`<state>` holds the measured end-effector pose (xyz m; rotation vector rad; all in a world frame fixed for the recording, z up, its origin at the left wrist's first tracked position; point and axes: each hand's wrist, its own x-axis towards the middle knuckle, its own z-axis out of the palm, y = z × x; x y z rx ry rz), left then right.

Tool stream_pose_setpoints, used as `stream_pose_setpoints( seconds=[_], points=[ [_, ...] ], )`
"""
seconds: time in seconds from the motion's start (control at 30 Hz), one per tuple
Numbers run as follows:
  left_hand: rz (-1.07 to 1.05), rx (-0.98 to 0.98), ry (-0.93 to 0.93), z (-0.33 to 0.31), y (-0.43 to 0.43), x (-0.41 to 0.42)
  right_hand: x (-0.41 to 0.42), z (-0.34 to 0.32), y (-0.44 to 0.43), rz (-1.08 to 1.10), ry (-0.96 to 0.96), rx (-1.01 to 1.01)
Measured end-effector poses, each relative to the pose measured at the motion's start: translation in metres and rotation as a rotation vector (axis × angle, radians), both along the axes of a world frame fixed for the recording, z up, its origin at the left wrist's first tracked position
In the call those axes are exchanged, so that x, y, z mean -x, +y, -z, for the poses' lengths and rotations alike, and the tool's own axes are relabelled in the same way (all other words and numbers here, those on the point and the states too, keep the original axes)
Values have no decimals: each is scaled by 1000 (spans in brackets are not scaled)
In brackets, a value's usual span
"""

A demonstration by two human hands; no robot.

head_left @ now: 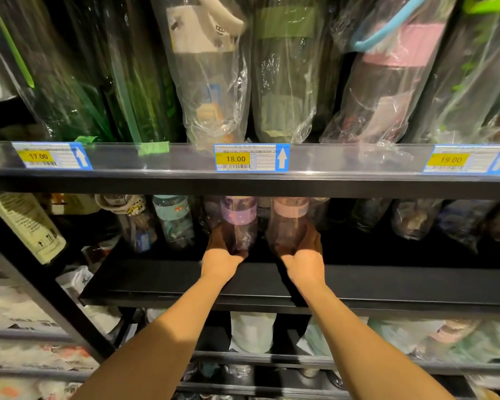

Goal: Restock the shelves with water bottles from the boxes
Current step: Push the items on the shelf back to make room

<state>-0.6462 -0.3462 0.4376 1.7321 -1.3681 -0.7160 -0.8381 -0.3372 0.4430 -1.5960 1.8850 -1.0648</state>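
My forearms rise from the bottom of the frame. My left hand [223, 256] wraps the purple-banded bottle [238, 223] and my right hand [303, 259] the pink-banded bottle [289, 223], at centre frame on the middle shelf [171, 281]. The back row is stocked and the front is bare, so I judge the job partway done.

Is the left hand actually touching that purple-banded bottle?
Touching. The head view shows the left hand with fingers curled round the lower part of the purple-banded bottle.

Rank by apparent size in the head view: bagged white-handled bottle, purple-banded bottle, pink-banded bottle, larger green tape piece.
1. bagged white-handled bottle
2. purple-banded bottle and pink-banded bottle: alike, tops hidden.
3. larger green tape piece
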Motion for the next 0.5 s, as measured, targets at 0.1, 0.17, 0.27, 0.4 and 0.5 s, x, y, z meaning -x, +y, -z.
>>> stream_pose_setpoints(
  seconds=[0.1,0.17,0.27,0.4,0.5],
  points=[
    [-13,-17,-17,-1,-1,2,-2,1,-2,23,8,31],
    [-15,-24,-22,-1,0,2,-3,0,-2,24,11,34],
    [-16,-47,-59,-4,4,1,0,-1,-1,-5,61,-56],
    [16,-108,-222,-13,15,-4,2,-5,8,-38,371,-164],
    [72,-193,-435,-23,29,-11,2,-14,21,-17,580,-186]
  ],
)
